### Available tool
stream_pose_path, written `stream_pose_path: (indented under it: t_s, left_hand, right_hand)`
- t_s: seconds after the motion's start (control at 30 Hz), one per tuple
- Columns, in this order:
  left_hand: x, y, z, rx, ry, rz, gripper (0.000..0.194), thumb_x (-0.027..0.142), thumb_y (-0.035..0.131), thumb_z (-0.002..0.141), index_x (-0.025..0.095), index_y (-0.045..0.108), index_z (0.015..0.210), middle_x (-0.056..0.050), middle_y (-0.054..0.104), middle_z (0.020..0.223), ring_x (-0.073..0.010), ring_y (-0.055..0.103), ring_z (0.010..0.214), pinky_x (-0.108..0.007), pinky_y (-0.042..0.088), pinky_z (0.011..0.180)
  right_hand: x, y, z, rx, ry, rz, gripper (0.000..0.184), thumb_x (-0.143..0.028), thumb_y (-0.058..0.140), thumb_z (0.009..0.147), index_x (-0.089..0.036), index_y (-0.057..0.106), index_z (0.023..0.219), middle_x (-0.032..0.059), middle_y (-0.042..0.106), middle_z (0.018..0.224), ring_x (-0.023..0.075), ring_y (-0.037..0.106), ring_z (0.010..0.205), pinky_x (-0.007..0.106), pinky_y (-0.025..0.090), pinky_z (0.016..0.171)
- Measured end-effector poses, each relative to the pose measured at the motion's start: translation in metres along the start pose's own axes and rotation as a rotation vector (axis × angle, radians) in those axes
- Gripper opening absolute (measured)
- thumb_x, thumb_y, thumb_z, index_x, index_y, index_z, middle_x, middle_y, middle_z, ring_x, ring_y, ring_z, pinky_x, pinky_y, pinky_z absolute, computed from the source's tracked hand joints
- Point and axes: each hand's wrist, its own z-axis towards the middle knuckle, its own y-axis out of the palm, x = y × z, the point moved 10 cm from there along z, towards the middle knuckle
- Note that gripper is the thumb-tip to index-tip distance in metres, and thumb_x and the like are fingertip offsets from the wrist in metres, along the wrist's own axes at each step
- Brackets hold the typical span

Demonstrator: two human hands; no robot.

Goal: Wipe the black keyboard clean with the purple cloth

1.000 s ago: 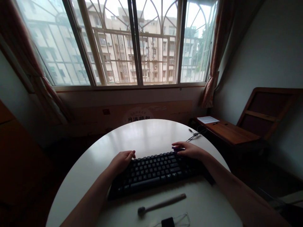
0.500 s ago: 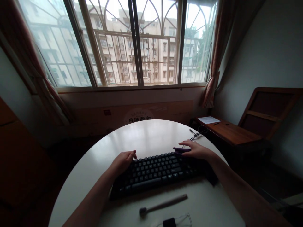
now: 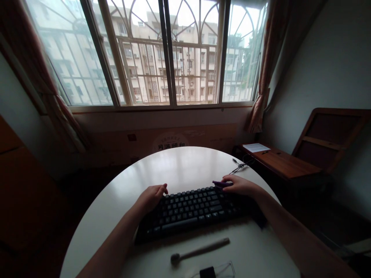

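Keyboard [image 3: 188, 210] lies across the middle of the white round table [image 3: 95, 227], its space bar on the near side. At its left end, the left hand [image 3: 152, 197] rests by the far corner, fingers curled in and thumb laid along them; whether it grips the keyboard's edge, I cannot tell. Over the far right part of the keyboard, the right hand [image 3: 240, 185] is partly closed, thumb and fingers around a purple item [image 3: 220, 184] whose narrow end sticks out to the left. The rest of that item is hidden by the hand.

On the near side of the keyboard lies a toothbrush [image 3: 203, 250], bristles to the left, handle slanting slightly far and right. Nearer still is a black clip [image 3: 207, 272] with wire handles, cut by the bottom edge of view. A knotted dark cable [image 3: 239, 166] lies at the table's far right. Beyond it, on the right, a paper [image 3: 256, 147] rests on a wooden bench [image 3: 292, 166].
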Motion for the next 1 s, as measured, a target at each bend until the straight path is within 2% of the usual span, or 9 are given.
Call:
stream_pose_path:
  t_s: [0.13,0.3,0.43,0.53,0.67,0.8,0.9,1.0]
  left_hand:
    - [-0.001,0.001,0.001,-0.003,0.001,-0.002,0.065,0.058,0.02,0.089,0.02,0.073,0.085,-0.008,0.071,0.084,-0.0271,0.063,0.085,-0.033,0.045,0.077]
    - [-0.005,0.001,0.002,0.002,0.0,-0.009,0.066,0.059,0.02,0.089,0.02,0.073,0.085,-0.007,0.071,0.082,-0.0265,0.064,0.084,-0.033,0.046,0.077]
    - [-0.003,0.001,0.002,-0.005,0.001,0.002,0.067,0.058,0.018,0.088,0.02,0.073,0.085,-0.008,0.071,0.082,-0.0263,0.064,0.083,-0.033,0.046,0.077]
    - [0.0,0.001,0.002,-0.012,0.001,0.011,0.066,0.057,0.02,0.088,0.02,0.073,0.085,-0.008,0.071,0.085,-0.0267,0.064,0.084,-0.033,0.046,0.077]
    - [0.001,0.002,0.003,-0.013,0.006,0.011,0.063,0.057,0.022,0.087,0.02,0.073,0.085,-0.008,0.072,0.086,-0.0266,0.064,0.085,-0.033,0.045,0.078]
    - [-0.001,0.002,0.004,-0.012,0.0,0.004,0.062,0.057,0.022,0.087,0.021,0.073,0.085,-0.007,0.072,0.085,-0.0262,0.064,0.086,-0.032,0.045,0.079]
    - [-0.002,0.0,0.003,0.001,-0.004,0.004,0.061,0.056,0.022,0.087,0.021,0.072,0.085,-0.007,0.072,0.085,-0.0261,0.064,0.085,-0.032,0.045,0.078]
    - [-0.002,-0.001,0.002,0.007,0.0,-0.004,0.062,0.057,0.023,0.087,0.021,0.073,0.085,-0.007,0.072,0.085,-0.0259,0.064,0.083,-0.032,0.045,0.077]
  right_hand:
    - [0.003,-0.001,0.003,0.054,0.035,-0.021,0.035,-0.037,0.066,0.072,-0.017,0.07,0.1,0.0071,0.066,0.105,0.0247,0.059,0.101,0.033,0.044,0.092]
    - [0.004,-0.002,0.003,0.05,0.021,-0.039,0.036,-0.037,0.065,0.074,-0.018,0.07,0.104,0.0069,0.067,0.107,0.026,0.058,0.103,0.034,0.043,0.094]
    - [-0.005,0.0,-0.004,-0.047,-0.019,0.033,0.047,-0.037,0.067,0.071,-0.02,0.066,0.115,0.0065,0.064,0.117,0.0266,0.057,0.109,0.035,0.042,0.097]
    - [-0.007,-0.001,-0.007,-0.061,0.021,0.083,0.053,-0.033,0.069,0.068,-0.02,0.064,0.119,0.0058,0.064,0.117,0.0252,0.059,0.107,0.032,0.044,0.093]
    - [-0.001,-0.001,-0.004,-0.014,0.095,0.079,0.041,-0.032,0.068,0.067,-0.019,0.069,0.107,0.0041,0.068,0.103,0.0231,0.062,0.096,0.028,0.047,0.08]
    - [0.007,0.003,-0.001,0.013,0.158,0.097,0.04,-0.033,0.065,0.069,-0.019,0.069,0.106,0.003,0.07,0.093,0.0207,0.064,0.086,0.025,0.047,0.07]
    - [0.005,0.004,-0.001,0.018,0.138,0.094,0.038,-0.034,0.063,0.07,-0.019,0.07,0.104,0.0031,0.07,0.09,0.0204,0.064,0.084,0.025,0.047,0.069]
    - [-0.003,-0.002,0.0,0.06,0.044,0.08,0.032,-0.031,0.063,0.07,-0.018,0.071,0.098,0.0044,0.07,0.095,0.0221,0.064,0.091,0.028,0.049,0.077]
